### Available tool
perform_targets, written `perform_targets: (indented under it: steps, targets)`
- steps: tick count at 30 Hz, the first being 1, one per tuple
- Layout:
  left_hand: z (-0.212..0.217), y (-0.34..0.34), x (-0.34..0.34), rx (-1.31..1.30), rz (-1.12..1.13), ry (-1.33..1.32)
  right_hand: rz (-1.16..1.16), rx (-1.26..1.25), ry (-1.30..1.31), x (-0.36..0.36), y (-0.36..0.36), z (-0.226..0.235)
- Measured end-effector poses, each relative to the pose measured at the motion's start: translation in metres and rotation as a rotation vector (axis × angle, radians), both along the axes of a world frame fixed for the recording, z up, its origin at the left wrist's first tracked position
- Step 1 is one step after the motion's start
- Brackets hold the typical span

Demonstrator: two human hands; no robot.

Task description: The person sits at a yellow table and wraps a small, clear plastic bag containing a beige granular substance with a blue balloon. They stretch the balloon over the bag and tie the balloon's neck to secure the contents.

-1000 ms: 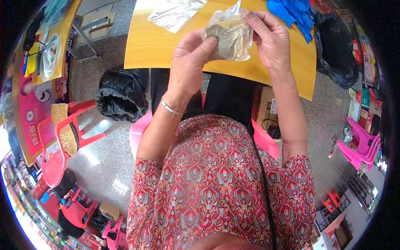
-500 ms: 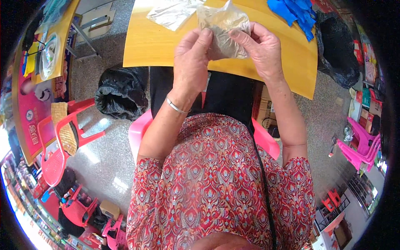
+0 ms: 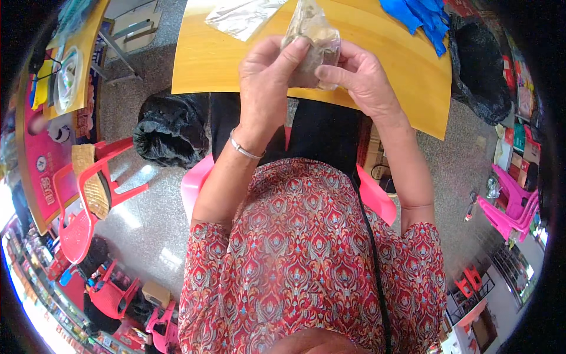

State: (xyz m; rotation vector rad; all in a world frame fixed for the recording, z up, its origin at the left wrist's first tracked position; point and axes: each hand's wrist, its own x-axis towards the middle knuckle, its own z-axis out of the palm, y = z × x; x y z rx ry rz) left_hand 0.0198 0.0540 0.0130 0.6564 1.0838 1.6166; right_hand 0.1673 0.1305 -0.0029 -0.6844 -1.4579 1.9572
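Both hands hold a small clear plastic bag (image 3: 312,35) with brownish contents above the near edge of a yellow wooden table (image 3: 383,71). My left hand (image 3: 268,79) pinches the bag's left side with thumb and fingers; a silver bracelet sits on that wrist. On the right side, my right hand (image 3: 359,79) grips the bag's lower edge with its fingertips. The bag stands upright and bunched between the two hands.
A flat clear plastic bag (image 3: 242,16) lies on the table at the far left. Blue gloves (image 3: 418,15) lie at the table's far right. A black rubbish bag (image 3: 168,133) sits on the floor left of my knees, a red plastic chair (image 3: 88,194) beyond it, pink chairs (image 3: 510,206) right.
The bag has been turned and gathered from a flat spread into an upright bunch, and both hands have shifted slightly up and closer together around it.
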Motion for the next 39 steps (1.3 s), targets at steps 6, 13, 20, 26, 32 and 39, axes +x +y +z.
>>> perform_targets:
  steps: [6, 13, 20, 26, 32, 39]
  targets:
    - [-0.007, -0.003, 0.006, 0.029, 0.015, 0.008, -0.161, -0.04, 0.06, -0.001, -0.006, -0.015]
    - [-0.014, -0.002, 0.016, 0.039, 0.096, 0.12, -0.178, -0.096, 0.131, -0.005, -0.004, -0.009]
    - [-0.009, 0.003, 0.014, 0.016, 0.085, 0.093, -0.264, -0.068, 0.139, -0.004, -0.001, -0.011]
    - [-0.023, 0.002, 0.011, -0.186, -0.264, -0.174, -0.372, -0.194, 0.087, 0.009, 0.013, -0.024]
    - [-0.036, 0.003, 0.013, -0.117, -0.069, -0.162, -0.336, -0.146, 0.145, 0.017, 0.007, -0.019]
    - [-0.027, 0.001, 0.034, -0.082, -0.024, -0.45, -0.347, -0.225, 0.261, 0.01, 0.005, -0.02]
